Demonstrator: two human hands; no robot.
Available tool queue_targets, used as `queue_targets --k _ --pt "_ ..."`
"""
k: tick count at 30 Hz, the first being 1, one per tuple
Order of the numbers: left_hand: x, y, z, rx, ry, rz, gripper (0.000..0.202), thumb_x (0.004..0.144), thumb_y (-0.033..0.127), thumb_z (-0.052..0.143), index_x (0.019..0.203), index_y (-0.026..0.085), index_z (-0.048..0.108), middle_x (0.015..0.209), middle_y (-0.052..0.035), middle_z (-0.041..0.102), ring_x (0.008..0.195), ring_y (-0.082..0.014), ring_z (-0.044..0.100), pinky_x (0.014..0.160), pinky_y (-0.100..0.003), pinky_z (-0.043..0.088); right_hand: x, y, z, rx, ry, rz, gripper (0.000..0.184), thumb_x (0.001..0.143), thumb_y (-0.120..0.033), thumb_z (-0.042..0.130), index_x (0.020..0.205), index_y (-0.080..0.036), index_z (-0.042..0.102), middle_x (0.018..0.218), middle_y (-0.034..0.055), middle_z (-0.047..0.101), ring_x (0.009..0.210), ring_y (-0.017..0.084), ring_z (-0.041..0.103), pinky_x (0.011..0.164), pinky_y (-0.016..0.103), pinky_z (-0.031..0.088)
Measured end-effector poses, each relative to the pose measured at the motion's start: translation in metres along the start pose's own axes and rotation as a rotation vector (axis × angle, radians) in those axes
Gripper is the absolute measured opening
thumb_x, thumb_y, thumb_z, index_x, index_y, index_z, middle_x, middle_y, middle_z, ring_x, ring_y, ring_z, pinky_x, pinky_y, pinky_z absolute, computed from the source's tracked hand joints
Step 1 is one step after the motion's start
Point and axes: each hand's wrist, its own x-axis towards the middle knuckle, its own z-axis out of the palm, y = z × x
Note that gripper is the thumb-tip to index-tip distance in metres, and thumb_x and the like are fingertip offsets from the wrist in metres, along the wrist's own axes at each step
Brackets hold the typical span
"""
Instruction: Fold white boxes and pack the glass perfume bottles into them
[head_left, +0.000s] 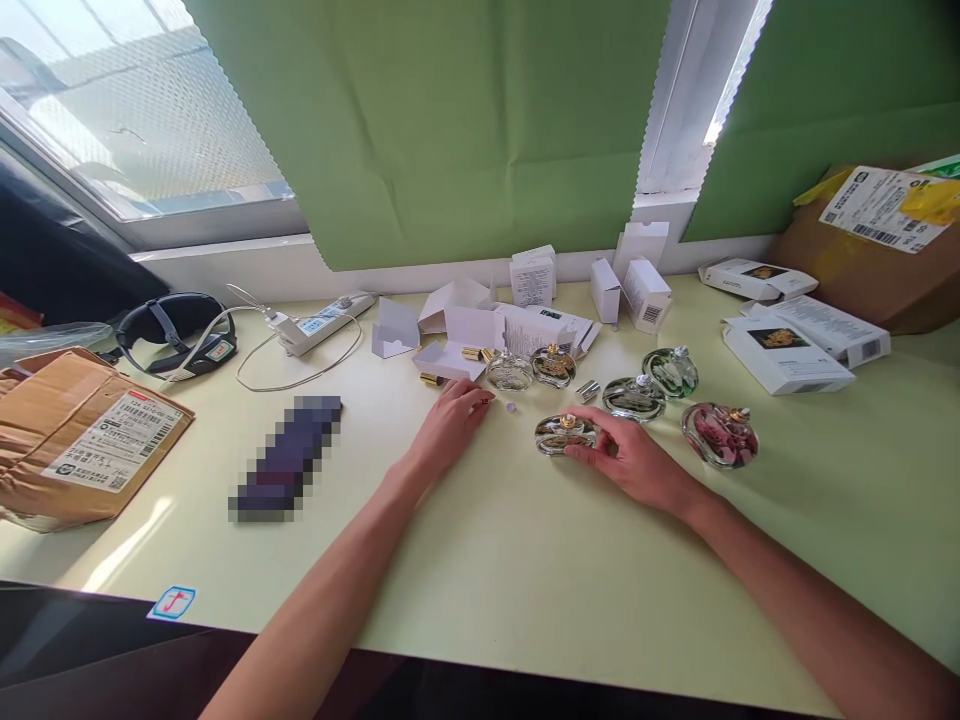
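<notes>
My right hand (628, 460) rests on the pale green table (525, 560) with its fingers on a round glass perfume bottle with a gold cap (561, 434). My left hand (450, 425) lies palm down, fingers together, its fingertips pinching something small near a tiny clear piece (511, 407). Several more round glass bottles lie behind: two by the boxes (532, 368), a silver-capped one (634, 397), a green one (671, 371) and a pink one (720, 433). A small gold cap (431, 379) and a silver cap (589, 389) lie loose.
Opened white cartons (465, 335) and standing small boxes (637, 285) lie at the back. Flat white boxes (787, 350) and a brown parcel (870, 250) are at the right. A brown parcel (75, 440), headset (180, 330), power strip (322, 322) and a blurred dark object (289, 455) are at the left.
</notes>
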Motion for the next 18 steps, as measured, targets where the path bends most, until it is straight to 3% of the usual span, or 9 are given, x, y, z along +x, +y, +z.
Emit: queue_targets --k 6,10,18 --pt "-0.002 -0.001 -0.006 0.023 -0.019 0.056 0.035 0.101 0.032 0.039 0.116 0.024 0.069 0.114 -0.0085 0.059 0.107 -0.0232 0.055 0.092 -0.038 0.050 0.000 -0.001 0.000 0.023 -0.005 0.011 0.052 0.093 -0.058 0.054 0.132 -0.025 0.059 0.085 0.0007 0.065 0.059 0.014 0.051 0.061 0.030 0.047" --pt "-0.003 -0.004 -0.009 0.033 -0.032 0.058 0.035 0.100 0.032 0.038 0.108 0.025 0.071 0.108 -0.0063 0.061 0.103 -0.0223 0.056 0.089 -0.035 0.049 -0.001 -0.002 0.000 0.033 -0.005 0.002 0.050 0.093 -0.058 0.054 0.131 -0.026 0.059 0.085 0.0005 0.065 0.056 0.013 0.050 0.060 0.030 0.048" --pt "-0.003 -0.011 -0.016 -0.009 -0.088 0.047 0.036 0.098 0.029 0.037 0.116 0.025 0.069 0.117 -0.0080 0.061 0.102 -0.0218 0.060 0.089 -0.034 0.051 0.000 0.000 0.000 0.029 0.000 0.003 0.050 0.092 -0.058 0.055 0.130 -0.025 0.060 0.082 0.0001 0.064 0.057 0.013 0.050 0.059 0.029 0.047"
